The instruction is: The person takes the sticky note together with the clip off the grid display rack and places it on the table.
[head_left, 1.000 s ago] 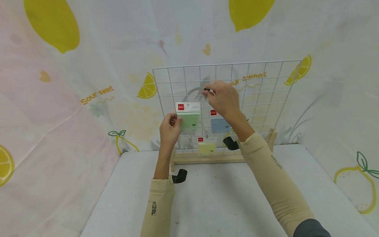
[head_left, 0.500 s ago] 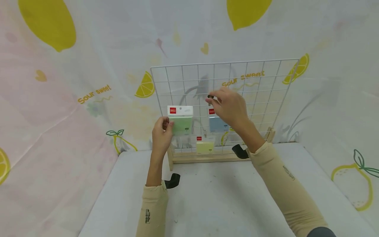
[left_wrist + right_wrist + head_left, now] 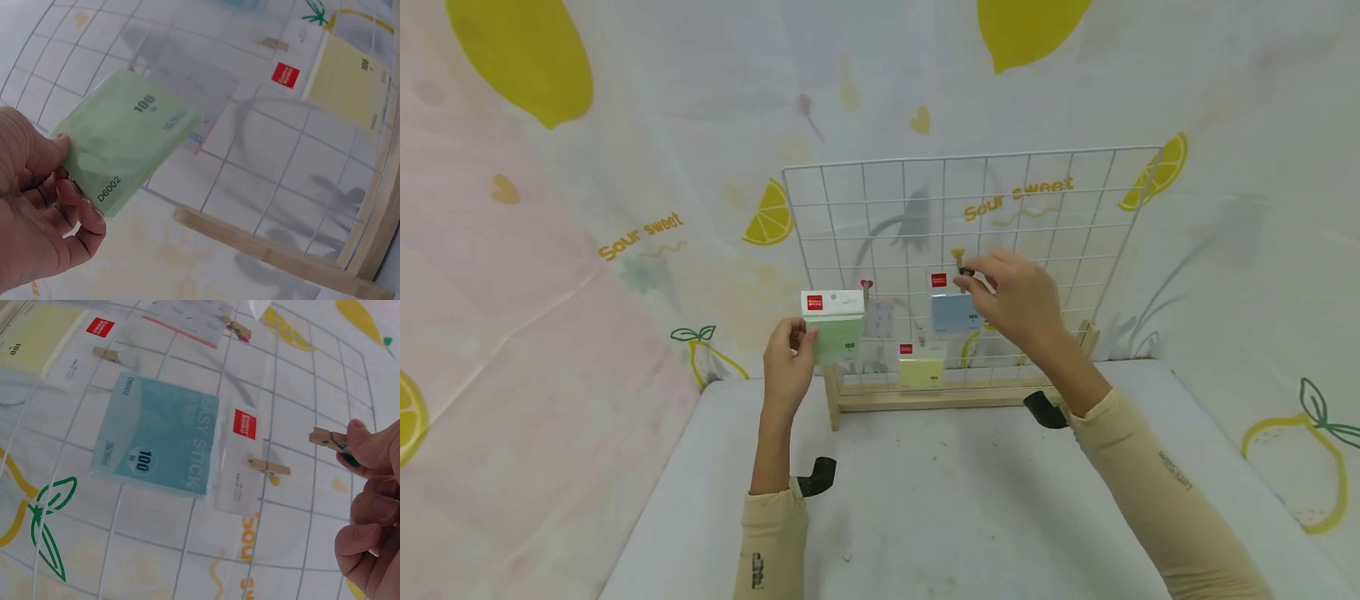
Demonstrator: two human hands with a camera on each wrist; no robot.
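Observation:
My left hand (image 3: 788,358) pinches a green pack of sticky notes (image 3: 838,333) by its left edge, thumb in front. In the head view this pack overlaps the left side of a white wire grid (image 3: 902,200). My right hand (image 3: 1018,300) pinches a small wooden clothespin (image 3: 328,439) with a dark green piece at its gripped end; its jaws point toward the grid. Left of those fingers hangs a blue pack of sticky notes (image 3: 953,314), fixed to the grid by another clothespin (image 3: 272,467) with a yellow decoration. A yellow pack of sticky notes (image 3: 921,372) hangs lower.
A pale printed packet (image 3: 880,319) with a pink-topped clothespin (image 3: 867,287) hangs behind the green pack. The grid stands on a wooden base (image 3: 940,402) at the back of the white table (image 3: 910,500). A lemon-print cloth (image 3: 700,108) hangs behind.
My left hand has moved left and down with the green pack, uncovering the pale packet. My right hand has moved right and down with its clothespin, closer to the blue pack.

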